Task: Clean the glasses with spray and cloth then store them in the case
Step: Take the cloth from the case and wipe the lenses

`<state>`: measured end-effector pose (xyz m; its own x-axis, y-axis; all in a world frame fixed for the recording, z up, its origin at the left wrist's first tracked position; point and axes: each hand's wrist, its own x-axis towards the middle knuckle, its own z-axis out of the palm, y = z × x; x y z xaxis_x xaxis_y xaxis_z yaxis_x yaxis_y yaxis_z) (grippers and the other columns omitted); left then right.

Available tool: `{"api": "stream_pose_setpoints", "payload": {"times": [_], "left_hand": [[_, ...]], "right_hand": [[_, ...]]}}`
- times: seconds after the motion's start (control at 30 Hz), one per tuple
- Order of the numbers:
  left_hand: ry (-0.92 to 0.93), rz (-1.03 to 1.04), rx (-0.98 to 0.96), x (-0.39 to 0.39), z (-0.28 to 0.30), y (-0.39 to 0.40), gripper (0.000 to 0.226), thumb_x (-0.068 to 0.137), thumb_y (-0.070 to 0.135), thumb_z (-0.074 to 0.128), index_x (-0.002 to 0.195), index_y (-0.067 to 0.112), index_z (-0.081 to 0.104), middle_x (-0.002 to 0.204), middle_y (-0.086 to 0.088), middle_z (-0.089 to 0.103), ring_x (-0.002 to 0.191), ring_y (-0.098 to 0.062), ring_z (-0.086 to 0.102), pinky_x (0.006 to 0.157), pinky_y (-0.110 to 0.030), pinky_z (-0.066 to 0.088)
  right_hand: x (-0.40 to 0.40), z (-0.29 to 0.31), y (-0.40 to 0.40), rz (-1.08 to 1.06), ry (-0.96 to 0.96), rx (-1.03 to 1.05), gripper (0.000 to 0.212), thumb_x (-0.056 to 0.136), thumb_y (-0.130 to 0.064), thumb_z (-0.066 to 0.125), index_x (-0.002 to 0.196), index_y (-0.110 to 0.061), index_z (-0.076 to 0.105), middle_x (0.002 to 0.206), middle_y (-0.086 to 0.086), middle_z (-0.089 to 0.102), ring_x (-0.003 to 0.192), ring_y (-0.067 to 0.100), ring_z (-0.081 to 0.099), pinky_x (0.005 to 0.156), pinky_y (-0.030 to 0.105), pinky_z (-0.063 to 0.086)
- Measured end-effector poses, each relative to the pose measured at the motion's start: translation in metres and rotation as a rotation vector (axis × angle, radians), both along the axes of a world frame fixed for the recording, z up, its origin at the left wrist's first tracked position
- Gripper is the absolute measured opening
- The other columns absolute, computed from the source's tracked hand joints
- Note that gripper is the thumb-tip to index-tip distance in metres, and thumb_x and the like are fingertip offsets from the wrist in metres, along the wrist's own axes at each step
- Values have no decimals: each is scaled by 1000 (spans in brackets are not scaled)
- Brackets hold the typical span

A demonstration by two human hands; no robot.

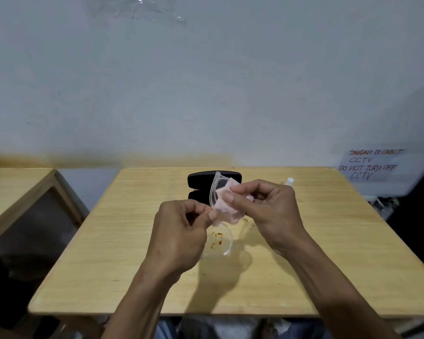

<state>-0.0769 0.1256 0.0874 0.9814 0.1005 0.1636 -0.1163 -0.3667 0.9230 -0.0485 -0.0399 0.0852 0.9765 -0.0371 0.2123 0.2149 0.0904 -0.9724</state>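
- Nearest: front edge of a light wooden table [88, 277], running left to right just under both forearms; dark gap and some cloth below it.
- On the tabletop near the middle, a few small reddish stains [217, 239], partly seen through a clear temple arm.
- Raised above the table centre: left hand [179, 231], fingers curled, thumb and forefinger pinching the lower rim of the clear-framed glasses [217, 192].
- Right hand [267, 204], fingers curled, pinching a pale pink cloth [228, 206] against one lens; cloth draped over the lens and hanging a little below it.
- Glasses held clear of the surface, tilted on end: long axis of the front running roughly up and down, upper lens toward the wall, one temple arm curving down toward the viewer.
- Bare wood left and right of the hands and between hands and front edge; table corners visible at far left and far right.
- Behind the glasses, a black case [198, 181] lying open on the table, long axis left to right, partly hidden by lens and cloth.
- Right of the case, behind the right hand, the white top of a small spray bottle [290, 180]; body mostly hidden.
- Left, apart across a gap, a second wooden table [17, 182].
- Farthest: pale wall [206, 94] flush with the table's back edge, with a handwritten paper notice [372, 165] at right.
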Motion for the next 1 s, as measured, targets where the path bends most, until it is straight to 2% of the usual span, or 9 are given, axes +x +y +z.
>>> {"api": "stream_pose_setpoints", "payload": {"times": [0.07,0.13,0.23,0.43,0.53,0.63,0.77,0.87,1.0], "left_hand": [[-1,1,-13,2,0,0,19,87,16,72,68,15,74,69,-16,74,59,-37,60,54,-42,53],[-15,-2,11,2,0,-2,20,87,17,72,67,16,74,68,-15,73,57,-33,59,48,-32,50],[-38,-28,105,-1,4,-6,21,87,17,71,66,20,73,58,-8,65,44,-7,48,38,-13,38],[-69,-24,216,-3,4,-10,24,87,18,70,63,18,69,45,15,52,44,-5,45,45,-14,34],[-51,-23,202,-3,1,-9,25,87,18,71,63,19,69,45,17,52,44,-4,45,46,-12,35],[-25,-35,180,-2,0,-8,25,88,17,71,63,18,69,44,18,52,45,-2,46,46,-11,35],[-5,-21,113,4,4,-5,20,86,17,72,66,18,73,51,7,59,44,-3,42,50,-19,40],[22,-33,44,6,7,-1,19,86,17,74,67,18,75,56,-1,67,46,-8,47,46,-20,41],[32,-73,29,3,7,-2,20,87,17,73,66,16,74,58,-13,66,46,-12,48,40,-20,40]], "right_hand": [[-4,-3,-2,11,20,7,14,69,-9,88,78,-13,78,80,10,79,74,23,75,72,34,61],[-7,-4,-2,16,33,16,18,64,-10,89,77,-13,78,82,11,80,75,24,76,74,35,62],[-7,-3,-1,1,40,16,19,65,-6,90,76,-12,77,82,8,80,76,24,76,76,37,63],[0,4,14,-79,14,68,16,67,-9,91,73,-11,77,78,10,78,69,16,72,68,26,59],[5,6,15,-101,33,124,14,70,-11,90,77,-10,78,82,11,79,78,16,74,78,31,61],[5,5,15,-92,48,108,14,71,-9,89,76,-10,77,80,6,80,78,15,76,75,27,59],[3,4,13,-59,29,-33,19,67,-11,93,74,-15,76,82,5,78,76,16,75,68,26,60],[3,3,3,36,22,-73,23,65,-3,92,76,-14,74,68,-3,73,64,14,70,60,22,55],[2,4,-13,85,12,-76,19,65,-2,90,75,-11,76,70,3,76,63,15,71,61,23,55]]}}
